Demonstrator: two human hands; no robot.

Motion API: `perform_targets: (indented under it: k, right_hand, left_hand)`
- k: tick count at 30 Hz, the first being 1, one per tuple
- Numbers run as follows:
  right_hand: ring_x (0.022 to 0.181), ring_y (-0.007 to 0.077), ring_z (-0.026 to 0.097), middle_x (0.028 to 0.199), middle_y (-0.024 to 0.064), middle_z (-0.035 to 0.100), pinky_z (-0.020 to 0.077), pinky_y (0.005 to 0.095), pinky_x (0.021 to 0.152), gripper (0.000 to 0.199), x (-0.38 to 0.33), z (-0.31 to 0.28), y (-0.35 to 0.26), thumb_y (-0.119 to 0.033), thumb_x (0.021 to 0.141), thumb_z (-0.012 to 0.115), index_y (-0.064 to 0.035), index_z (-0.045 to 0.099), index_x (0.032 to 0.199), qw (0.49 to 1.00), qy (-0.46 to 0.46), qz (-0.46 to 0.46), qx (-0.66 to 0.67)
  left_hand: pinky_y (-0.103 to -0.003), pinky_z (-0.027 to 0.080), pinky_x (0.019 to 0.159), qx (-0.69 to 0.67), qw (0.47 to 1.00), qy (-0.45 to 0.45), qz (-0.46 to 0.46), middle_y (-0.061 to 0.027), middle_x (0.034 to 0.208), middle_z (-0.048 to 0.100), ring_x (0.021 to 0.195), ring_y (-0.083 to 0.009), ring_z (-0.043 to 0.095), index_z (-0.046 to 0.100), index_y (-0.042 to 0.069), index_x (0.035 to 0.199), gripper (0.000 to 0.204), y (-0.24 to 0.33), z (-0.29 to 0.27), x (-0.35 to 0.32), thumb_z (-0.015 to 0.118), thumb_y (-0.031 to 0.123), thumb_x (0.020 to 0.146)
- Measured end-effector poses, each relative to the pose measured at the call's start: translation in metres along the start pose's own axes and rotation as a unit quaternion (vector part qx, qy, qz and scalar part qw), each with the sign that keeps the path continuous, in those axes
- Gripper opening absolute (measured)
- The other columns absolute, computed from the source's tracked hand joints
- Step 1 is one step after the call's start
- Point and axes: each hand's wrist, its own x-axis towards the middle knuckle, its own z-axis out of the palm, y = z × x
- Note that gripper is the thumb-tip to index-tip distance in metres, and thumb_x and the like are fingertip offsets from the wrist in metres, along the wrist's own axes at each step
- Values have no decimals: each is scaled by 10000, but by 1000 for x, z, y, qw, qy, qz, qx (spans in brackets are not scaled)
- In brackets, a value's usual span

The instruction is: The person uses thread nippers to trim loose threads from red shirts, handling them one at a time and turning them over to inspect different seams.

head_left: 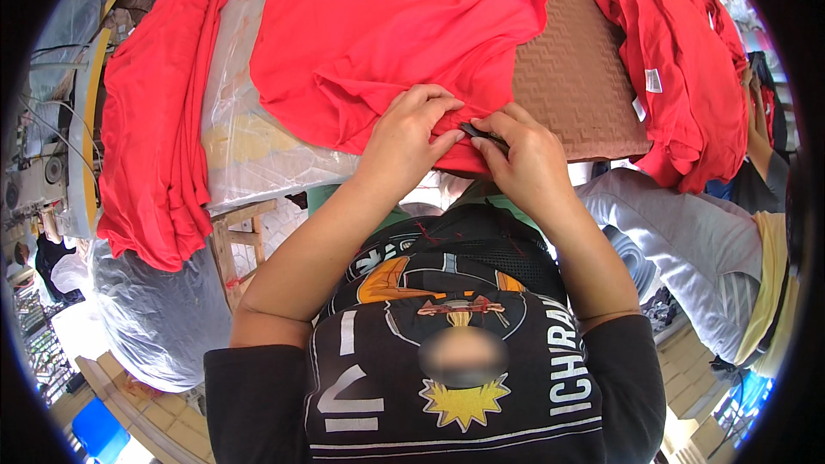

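Note:
A red garment (395, 26) is spread over the table in front of me, its near edge gathered between my hands. My left hand (414, 131) is closed on a fold of that edge, with thumb and fingers pinching the cloth. In my right hand (528, 155) is a pair of small black thread snips (483, 133), its narrow tip against the fabric beside my left fingertips. The lower part of the snips is hidden by my right fingers.
Piled red garments (159, 112) hang over the table's left side, and more red garments (679, 60) with white labels lie at the right. Brown textured matting (584, 69) and clear plastic (249, 120) cover the tabletop. Another person's grey-trousered leg (687, 241) is close on the right.

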Motion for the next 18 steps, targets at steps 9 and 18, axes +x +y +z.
perform_targets:
  k: [9,18]
  right_hand:
    - [790,378,654,934,133,634,520,468,688,151,2,2,-2,-155,826,690,-60,694,944,1000,-1,-1,-23]
    - [793,378,654,933,133,634,521,470,698,150,5,4,-6,-157,831,684,-61,695,946,1000,1,4,-24]
  left_hand:
    - [-367,494,908,0,1000,2,3,-106,1156,607,1075,-288,603,665,33,1117,362,-2,1,-1,751,95,770]
    - [-365,501,897,8,1000,11,7,-114,1147,613,1060,-291,613,660,10,1101,358,-1,2,0,752,93,766]
